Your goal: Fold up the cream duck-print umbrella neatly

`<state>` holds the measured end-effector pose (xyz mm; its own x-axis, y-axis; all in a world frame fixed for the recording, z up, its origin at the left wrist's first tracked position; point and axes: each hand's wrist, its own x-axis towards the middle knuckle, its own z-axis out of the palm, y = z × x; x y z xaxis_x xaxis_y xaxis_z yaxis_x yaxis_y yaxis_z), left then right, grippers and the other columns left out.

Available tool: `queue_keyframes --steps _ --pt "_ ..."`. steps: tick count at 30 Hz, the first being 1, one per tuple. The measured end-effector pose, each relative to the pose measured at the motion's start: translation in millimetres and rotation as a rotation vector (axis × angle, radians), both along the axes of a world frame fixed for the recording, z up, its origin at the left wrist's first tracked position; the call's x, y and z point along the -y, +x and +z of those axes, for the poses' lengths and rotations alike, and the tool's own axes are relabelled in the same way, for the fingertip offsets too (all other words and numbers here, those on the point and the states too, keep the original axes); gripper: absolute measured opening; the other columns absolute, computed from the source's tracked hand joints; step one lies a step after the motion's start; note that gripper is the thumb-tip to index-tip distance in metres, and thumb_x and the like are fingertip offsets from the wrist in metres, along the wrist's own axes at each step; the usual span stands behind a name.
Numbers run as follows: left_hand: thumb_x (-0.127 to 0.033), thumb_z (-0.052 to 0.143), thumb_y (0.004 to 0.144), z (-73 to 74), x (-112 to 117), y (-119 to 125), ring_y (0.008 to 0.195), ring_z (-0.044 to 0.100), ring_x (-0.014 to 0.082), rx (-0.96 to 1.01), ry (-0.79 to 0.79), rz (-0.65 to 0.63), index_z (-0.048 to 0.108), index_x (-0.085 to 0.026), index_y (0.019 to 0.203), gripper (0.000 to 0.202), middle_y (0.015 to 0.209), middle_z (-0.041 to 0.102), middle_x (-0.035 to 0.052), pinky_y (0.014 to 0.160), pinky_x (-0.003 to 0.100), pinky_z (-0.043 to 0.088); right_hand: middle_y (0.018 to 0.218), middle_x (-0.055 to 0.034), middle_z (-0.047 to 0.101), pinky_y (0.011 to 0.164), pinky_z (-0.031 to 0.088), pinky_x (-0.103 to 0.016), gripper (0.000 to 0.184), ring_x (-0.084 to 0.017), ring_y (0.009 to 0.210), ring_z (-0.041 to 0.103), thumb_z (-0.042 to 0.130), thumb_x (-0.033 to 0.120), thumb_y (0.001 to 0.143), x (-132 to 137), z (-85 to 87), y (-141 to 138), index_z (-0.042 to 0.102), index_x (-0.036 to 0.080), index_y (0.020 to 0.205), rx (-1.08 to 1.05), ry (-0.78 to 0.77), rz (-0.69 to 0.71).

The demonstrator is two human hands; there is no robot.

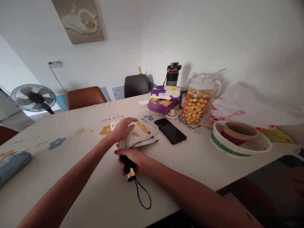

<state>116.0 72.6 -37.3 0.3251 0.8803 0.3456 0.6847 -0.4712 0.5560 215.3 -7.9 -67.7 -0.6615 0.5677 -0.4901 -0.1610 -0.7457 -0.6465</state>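
A folding umbrella point(142, 129) with white cloth and yellow cartoon prints lies partly folded on the table, its panels loose to the right. My right hand point(135, 160) wraps round its black handle, which ends in a gold-coloured cap and a black wrist loop point(144, 198). Farther up, my left hand point(123, 129) rests on the white cloth with its fingers stretched out over it; some fingertips are hard to see against the fabric. Just right of the umbrella lies a black phone point(170, 130), apart from both hands.
Behind the phone stand purple boxes point(161, 105), a black bottle point(173, 74) and a snack-filled jug point(197, 104). At the right are nested paper bowls point(228, 147) and a white plastic bag point(251, 104). A blue folded item point(14, 164) lies at the left edge.
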Motion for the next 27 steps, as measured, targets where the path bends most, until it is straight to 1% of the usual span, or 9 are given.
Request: queue_keyframes --steps 3,5,7,10,13,16,19,22,27 --pt "-0.015 0.045 0.073 -6.6 -26 26 0.113 0.051 0.0227 -0.311 -0.009 -0.266 0.065 -0.025 0.099 0.034 0.116 0.061 0.0045 0.103 0.041 0.029 0.059 0.0034 0.049 0.039 0.049 -0.027 0.014 -0.01 0.042 0.049 0.061 0.019 0.076 -2 -0.8 2 0.048 0.014 0.072 -0.012 -0.001 0.019" --pt "-0.016 0.047 0.073 -12.5 -38 40 0.103 0.055 0.0236 -0.478 0.0 -0.311 0.066 -0.023 0.084 0.024 0.101 0.066 0.0054 0.103 0.047 0.024 0.058 0.0034 0.049 0.039 0.049 -0.026 0.013 -0.009 0.042 0.049 0.059 0.017 0.076 -2 -0.1 2 0.048 0.014 0.07 0.001 -0.007 0.016" --pt "-0.018 0.05 0.073 -14.3 -45 47 0.091 0.057 0.0226 -0.523 0.03 -0.278 0.065 -0.022 0.071 0.015 0.085 0.066 0.0053 0.101 0.047 0.026 0.057 0.0038 0.048 0.039 0.048 -0.026 0.014 -0.009 0.041 0.048 0.058 0.016 0.077 -2 0.7 2 0.048 0.014 0.068 0.005 -0.018 0.013" --pt "-0.022 0.051 0.077 -3.5 -44 42 0.091 0.057 0.0216 -0.329 0.134 -0.144 0.064 -0.022 0.074 0.013 0.09 0.065 0.0056 0.089 0.036 0.038 0.056 0.0043 0.048 0.039 0.049 -0.026 0.012 -0.009 0.04 0.048 0.058 0.015 0.077 -1 1.2 2 0.048 0.014 0.07 -0.019 -0.022 0.002" --pt "-0.027 0.052 0.079 19.5 -32 23 0.084 0.058 0.0184 -0.109 0.256 0.071 0.063 -0.023 0.085 0.013 0.094 0.065 0.0041 0.076 0.03 0.042 0.055 0.0042 0.049 0.039 0.05 -0.026 0.011 -0.009 0.04 0.049 0.057 0.016 0.078 -1 2.1 1 0.048 0.014 0.072 -0.026 -0.039 -0.006" --pt "-0.027 0.051 0.08 41.6 -13 -5 0.057 0.054 0.0112 0.061 0.26 0.217 0.059 -0.021 0.088 0.013 0.073 0.062 0.0001 0.059 0.025 0.042 0.054 0.0036 0.049 0.04 0.05 -0.026 0.014 -0.008 0.04 0.049 0.056 0.016 0.08 -1 3.7 0 0.048 0.012 0.069 0.007 -0.066 0.001" --pt "-0.024 0.049 0.079 51.4 10 -36 0.038 0.043 0.0076 0.312 0.195 0.25 0.051 -0.02 0.088 0.01 0.055 0.052 -0.0048 0.04 0.02 0.034 0.056 0.0022 0.051 0.039 0.051 -0.028 0.013 -0.011 0.042 0.054 0.055 0.018 0.08 -1 3.4 0 0.049 0.011 0.071 0.01 -0.07 0.019" --pt "-0.018 0.049 0.073 44.6 32 -67 0.036 0.046 0.0082 0.491 0.207 0.298 0.049 -0.019 0.089 0.016 0.056 0.052 -0.0052 0.034 0.019 0.035 0.061 0.0009 0.054 0.04 0.052 -0.034 0.008 -0.017 0.047 0.061 0.057 0.017 0.078 0 -1.1 -1 0.05 0.011 0.078 -0.056 -0.038 0.01" --pt "-0.011 0.049 0.056 8.5 63 -110 0.044 0.051 0.007 0.649 0.219 0.419 0.06 -0.018 0.092 0.038 0.08 0.061 -0.0005 0.038 0.02 0.044 0.07 -0.0054 0.062 0.042 0.052 -0.03 0.007 -0.019 0.053 0.065 0.056 0.017 0.077 0 -7.5 2 0.053 0.01 0.079 -0.125 0.039 0.071"
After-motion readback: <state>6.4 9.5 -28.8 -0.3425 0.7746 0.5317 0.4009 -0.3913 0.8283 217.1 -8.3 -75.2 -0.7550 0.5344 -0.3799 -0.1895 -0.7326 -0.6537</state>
